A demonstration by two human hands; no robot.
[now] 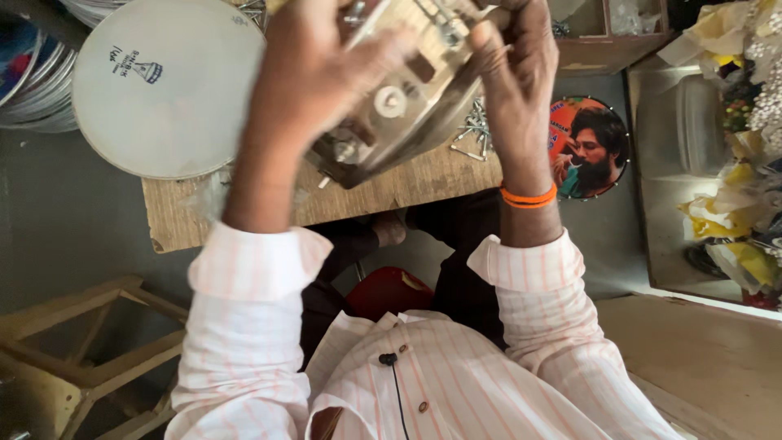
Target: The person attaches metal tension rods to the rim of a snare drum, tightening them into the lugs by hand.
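Observation:
My left hand (314,69) and my right hand (513,57) both grip a wooden tambourine frame (399,98) with metal jingles and fittings. I hold it tilted in the air above a small wooden board (407,183). My left hand wraps the frame's left side, with fingers spread over its face. On the right side my right hand pinches the upper rim, and that wrist wears an orange band (529,196). The top of the frame is cut off by the picture's edge.
A white round drum skin (163,85) lies on the board's left end, with more stacked skins (28,73) beyond. A heap of metal nails (472,130) sits on the board. A round printed disc (588,148), a metal box (676,163), a wooden stool (81,342) and a red seat (389,292) surround me.

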